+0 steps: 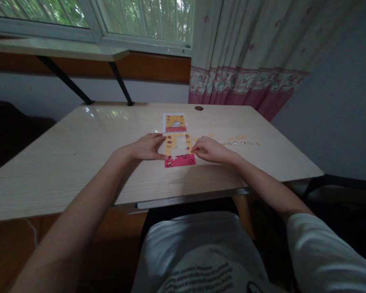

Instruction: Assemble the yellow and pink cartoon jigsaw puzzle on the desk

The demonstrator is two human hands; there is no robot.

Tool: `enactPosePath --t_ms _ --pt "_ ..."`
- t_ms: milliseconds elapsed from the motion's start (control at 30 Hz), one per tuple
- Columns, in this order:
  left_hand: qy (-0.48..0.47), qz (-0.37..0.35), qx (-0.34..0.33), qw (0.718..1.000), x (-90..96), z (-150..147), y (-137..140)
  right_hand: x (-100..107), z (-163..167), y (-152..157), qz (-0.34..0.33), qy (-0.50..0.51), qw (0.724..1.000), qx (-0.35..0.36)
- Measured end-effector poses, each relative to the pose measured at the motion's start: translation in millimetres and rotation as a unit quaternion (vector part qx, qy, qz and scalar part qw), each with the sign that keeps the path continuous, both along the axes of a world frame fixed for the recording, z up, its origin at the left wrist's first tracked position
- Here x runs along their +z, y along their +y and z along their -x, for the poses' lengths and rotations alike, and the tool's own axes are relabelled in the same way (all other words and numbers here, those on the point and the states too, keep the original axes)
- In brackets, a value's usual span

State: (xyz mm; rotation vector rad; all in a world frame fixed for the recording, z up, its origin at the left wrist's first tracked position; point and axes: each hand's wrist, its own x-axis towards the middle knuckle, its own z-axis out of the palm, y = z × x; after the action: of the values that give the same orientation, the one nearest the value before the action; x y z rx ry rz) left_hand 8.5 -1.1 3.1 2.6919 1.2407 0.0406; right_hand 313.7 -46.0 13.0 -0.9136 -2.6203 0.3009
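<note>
1. Nearest to us, short of both sets of fingers, is a pale T-shirt (201, 248) with dark lines of print, worn by the person whose bare arms reach forward.
2. The left hand (146, 147) rests at the puzzle's left side, thumb and fingers spread wide: thumb at the lower corner, fingers near the upper one.
3. The right hand (212, 149) is at the right edge, thumb and fingertips drawn narrowly together; we cannot tell whether they hold a piece.
4. Between the two sets of fingers lies the partly assembled puzzle (183, 161), flat, with yellow sides, a pinkish-red lower band and a pale middle.
5. Just beyond the left fingertips we find a picture card (175, 123), showing a white animal on yellow above a red band.
6. To the right of the right fingers, loose pieces (239, 142) lie scattered, mostly yellow and white.
7. Under everything we see a light wood-grain desk (79, 162); a round hole (199, 108) sits near its far edge, beyond the right fingers.
8. Farther off, past the left fingers, is a window (146, 20) with greenery outside; past the right fingers hangs a floral curtain (247, 61) with a pink hem.
</note>
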Motion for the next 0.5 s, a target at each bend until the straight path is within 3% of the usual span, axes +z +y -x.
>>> enactPosePath --t_ms 267,500 --pt "0.003 0.006 0.002 1.000 -1.5 1.1 1.9 -1.8 -8.6 -0.8 0.012 -0.053 0.998 0.043" --pt "0.000 0.001 0.000 1.000 -0.4 1.0 0.3 -6.7 -3.5 -0.2 0.016 -0.060 0.997 0.037"
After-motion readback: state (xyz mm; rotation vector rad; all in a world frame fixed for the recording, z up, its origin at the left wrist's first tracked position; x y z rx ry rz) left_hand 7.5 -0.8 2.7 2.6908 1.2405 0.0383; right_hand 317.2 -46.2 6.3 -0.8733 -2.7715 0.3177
